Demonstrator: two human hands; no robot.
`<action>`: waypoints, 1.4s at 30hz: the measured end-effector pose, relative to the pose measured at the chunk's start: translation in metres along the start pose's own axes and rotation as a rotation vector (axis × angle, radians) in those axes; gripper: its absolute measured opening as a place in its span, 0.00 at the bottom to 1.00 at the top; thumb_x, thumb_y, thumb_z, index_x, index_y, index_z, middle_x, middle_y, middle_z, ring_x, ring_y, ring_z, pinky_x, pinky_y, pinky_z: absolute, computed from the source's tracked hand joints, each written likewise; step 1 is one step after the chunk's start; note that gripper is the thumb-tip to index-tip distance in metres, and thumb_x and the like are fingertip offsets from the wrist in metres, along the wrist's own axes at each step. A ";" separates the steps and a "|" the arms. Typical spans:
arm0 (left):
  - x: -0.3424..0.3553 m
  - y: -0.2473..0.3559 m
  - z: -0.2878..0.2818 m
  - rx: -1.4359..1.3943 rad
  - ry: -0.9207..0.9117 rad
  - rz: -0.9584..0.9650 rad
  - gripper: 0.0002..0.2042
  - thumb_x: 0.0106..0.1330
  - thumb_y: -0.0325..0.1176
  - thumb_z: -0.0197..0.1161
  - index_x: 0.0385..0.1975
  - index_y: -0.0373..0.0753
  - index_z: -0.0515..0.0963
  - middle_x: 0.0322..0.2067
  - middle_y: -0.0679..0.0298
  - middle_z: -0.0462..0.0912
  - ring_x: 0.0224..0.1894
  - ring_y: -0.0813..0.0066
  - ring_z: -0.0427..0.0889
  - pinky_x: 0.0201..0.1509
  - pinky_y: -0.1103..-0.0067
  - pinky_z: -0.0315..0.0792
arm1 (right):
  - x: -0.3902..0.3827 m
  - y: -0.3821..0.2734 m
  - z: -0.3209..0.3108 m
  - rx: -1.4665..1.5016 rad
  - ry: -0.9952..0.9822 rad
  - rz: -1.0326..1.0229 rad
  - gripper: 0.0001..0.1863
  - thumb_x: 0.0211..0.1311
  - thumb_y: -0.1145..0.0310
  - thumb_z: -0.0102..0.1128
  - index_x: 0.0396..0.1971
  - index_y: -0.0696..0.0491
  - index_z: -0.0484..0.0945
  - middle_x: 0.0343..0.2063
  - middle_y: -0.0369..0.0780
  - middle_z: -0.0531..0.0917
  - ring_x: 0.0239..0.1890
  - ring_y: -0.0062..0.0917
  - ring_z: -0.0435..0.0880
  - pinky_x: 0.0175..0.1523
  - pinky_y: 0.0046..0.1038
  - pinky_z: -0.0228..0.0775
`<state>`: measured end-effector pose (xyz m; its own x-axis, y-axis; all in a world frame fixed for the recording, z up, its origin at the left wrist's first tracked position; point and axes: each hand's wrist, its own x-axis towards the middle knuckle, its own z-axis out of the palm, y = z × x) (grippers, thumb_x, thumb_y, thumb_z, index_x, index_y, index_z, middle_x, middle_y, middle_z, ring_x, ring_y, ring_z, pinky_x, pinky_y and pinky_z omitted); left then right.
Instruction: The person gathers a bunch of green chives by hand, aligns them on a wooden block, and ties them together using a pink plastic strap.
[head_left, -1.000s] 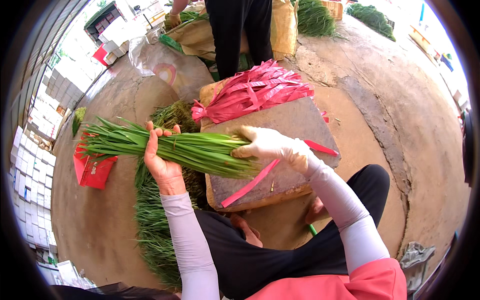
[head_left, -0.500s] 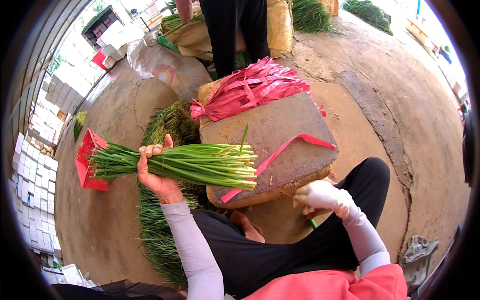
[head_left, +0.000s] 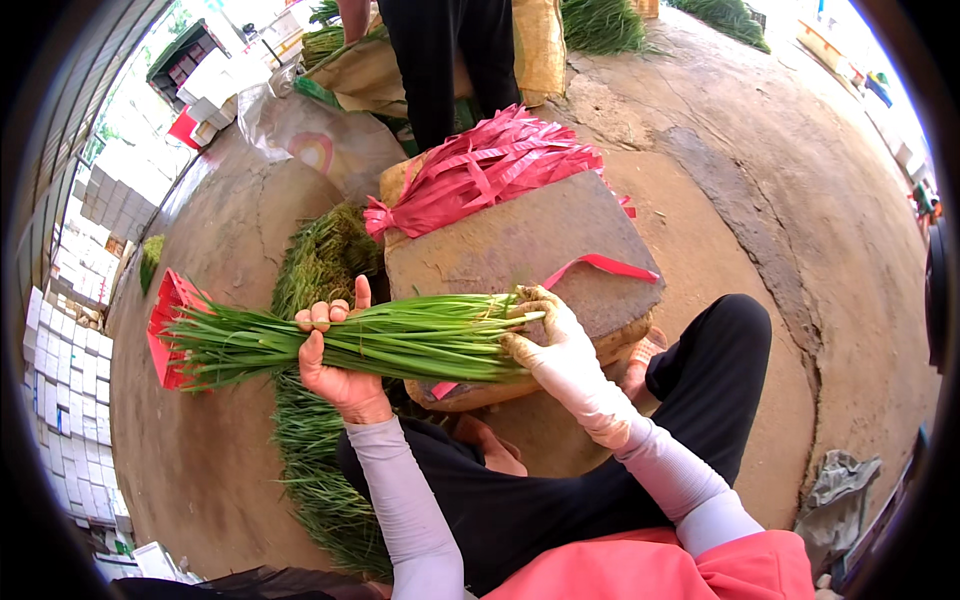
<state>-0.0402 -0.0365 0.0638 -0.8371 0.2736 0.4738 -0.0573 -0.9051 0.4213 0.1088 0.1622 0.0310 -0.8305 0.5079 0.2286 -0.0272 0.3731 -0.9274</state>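
My bare left hand (head_left: pixel 345 365) is wrapped round a bunch of long green chives (head_left: pixel 430 335), held level above a low brown block (head_left: pixel 520 235). The leaf tips point left and the pale cut ends point right. At those cut ends is my right hand (head_left: pixel 550 345) in a whitish glove, its thumb and fingers closed about the stems. A pink-red strip (head_left: pixel 605 264) lies across the block, its middle hidden behind the chives and my right hand. On the block's far side rests a tied bundle of similar strips (head_left: pixel 490 170).
More loose greens (head_left: pixel 325 480) are heaped left of my legs. A red plastic basket (head_left: pixel 170 330) stands behind the leaf tips. Another person's dark-trousered legs (head_left: pixel 425 70) are beyond the block, near large sacks (head_left: pixel 540 50). White boxes (head_left: pixel 70 400) are stacked far left.
My right hand has moved from beside my right knee up and left to the chives' cut ends, closing on them. The bunch stays in my left hand. The view has shifted slightly.
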 end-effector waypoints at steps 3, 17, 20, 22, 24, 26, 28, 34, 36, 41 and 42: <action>0.001 -0.002 0.002 -0.012 -0.041 -0.011 0.08 0.57 0.22 0.60 0.32 0.43 0.71 0.32 0.69 0.77 0.43 0.69 0.78 0.74 0.51 0.46 | 0.007 0.019 0.014 0.036 0.047 0.070 0.18 0.54 0.68 0.65 0.44 0.60 0.78 0.52 0.46 0.78 0.57 0.38 0.75 0.62 0.32 0.64; 0.001 0.003 0.013 0.035 -0.161 0.038 0.13 0.53 0.22 0.63 0.26 0.49 0.66 0.34 0.74 0.76 0.48 0.69 0.76 0.74 0.47 0.43 | 0.007 0.012 -0.016 -0.193 0.104 -0.084 0.11 0.57 0.64 0.61 0.32 0.57 0.80 0.49 0.52 0.79 0.60 0.51 0.70 0.64 0.41 0.61; 0.000 0.001 0.017 0.048 -0.182 0.034 0.14 0.53 0.22 0.64 0.25 0.49 0.65 0.34 0.74 0.75 0.48 0.68 0.76 0.74 0.46 0.43 | 0.009 0.013 -0.001 -0.069 0.122 0.013 0.11 0.56 0.66 0.62 0.32 0.59 0.80 0.44 0.50 0.81 0.56 0.48 0.74 0.61 0.38 0.65; 0.000 0.002 0.017 0.039 -0.190 0.034 0.15 0.52 0.21 0.63 0.24 0.48 0.64 0.33 0.73 0.75 0.48 0.67 0.76 0.73 0.45 0.44 | 0.009 0.027 0.004 0.115 0.126 -0.013 0.10 0.55 0.67 0.63 0.31 0.59 0.79 0.42 0.48 0.82 0.54 0.46 0.77 0.60 0.38 0.66; -0.003 0.008 0.017 0.067 -0.179 0.039 0.14 0.51 0.21 0.64 0.23 0.48 0.65 0.31 0.73 0.75 0.47 0.67 0.77 0.73 0.45 0.45 | 0.006 0.031 -0.008 -0.161 0.195 -0.238 0.08 0.51 0.71 0.64 0.31 0.56 0.79 0.37 0.43 0.84 0.50 0.41 0.79 0.57 0.39 0.68; -0.003 0.010 0.016 0.092 -0.182 0.041 0.14 0.51 0.21 0.64 0.23 0.48 0.65 0.30 0.73 0.74 0.46 0.67 0.77 0.73 0.45 0.45 | 0.000 0.036 -0.031 -0.324 0.148 -0.184 0.07 0.51 0.71 0.62 0.31 0.56 0.79 0.38 0.44 0.83 0.52 0.40 0.78 0.59 0.41 0.65; -0.004 0.010 0.019 0.093 -0.172 0.064 0.13 0.51 0.22 0.64 0.23 0.48 0.65 0.30 0.73 0.74 0.44 0.67 0.77 0.72 0.45 0.46 | -0.008 0.062 -0.051 -0.740 0.151 -0.253 0.08 0.50 0.70 0.62 0.30 0.56 0.79 0.40 0.45 0.82 0.55 0.40 0.76 0.62 0.43 0.61; -0.005 0.019 0.022 0.143 -0.208 0.064 0.15 0.52 0.24 0.66 0.25 0.48 0.65 0.32 0.75 0.74 0.45 0.71 0.76 0.74 0.47 0.45 | -0.010 0.003 -0.044 -0.363 0.032 -0.334 0.08 0.50 0.68 0.64 0.30 0.53 0.78 0.47 0.48 0.80 0.59 0.46 0.71 0.64 0.45 0.58; -0.004 0.015 0.022 0.131 -0.228 0.040 0.15 0.52 0.23 0.66 0.25 0.48 0.64 0.32 0.74 0.74 0.45 0.70 0.76 0.74 0.47 0.45 | -0.007 -0.013 -0.026 -0.372 0.015 -0.342 0.09 0.50 0.66 0.65 0.30 0.54 0.78 0.49 0.48 0.79 0.60 0.47 0.69 0.64 0.44 0.59; -0.005 0.010 0.025 0.114 -0.226 0.009 0.15 0.52 0.22 0.65 0.25 0.48 0.64 0.33 0.73 0.75 0.45 0.69 0.76 0.73 0.46 0.46 | 0.002 -0.010 -0.005 -0.039 -0.054 -0.359 0.06 0.55 0.72 0.60 0.28 0.57 0.74 0.45 0.50 0.81 0.58 0.49 0.72 0.65 0.44 0.60; -0.006 0.013 0.023 0.117 -0.212 0.019 0.15 0.52 0.22 0.65 0.25 0.48 0.64 0.33 0.72 0.75 0.45 0.69 0.76 0.73 0.46 0.46 | -0.001 -0.010 -0.007 0.052 -0.065 -0.356 0.05 0.55 0.73 0.60 0.28 0.57 0.73 0.44 0.50 0.81 0.58 0.49 0.72 0.65 0.44 0.60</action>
<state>-0.0239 -0.0423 0.0840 -0.7034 0.3307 0.6292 0.0305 -0.8703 0.4915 0.1137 0.1636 0.0427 -0.7976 0.3019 0.5222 -0.3479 0.4770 -0.8071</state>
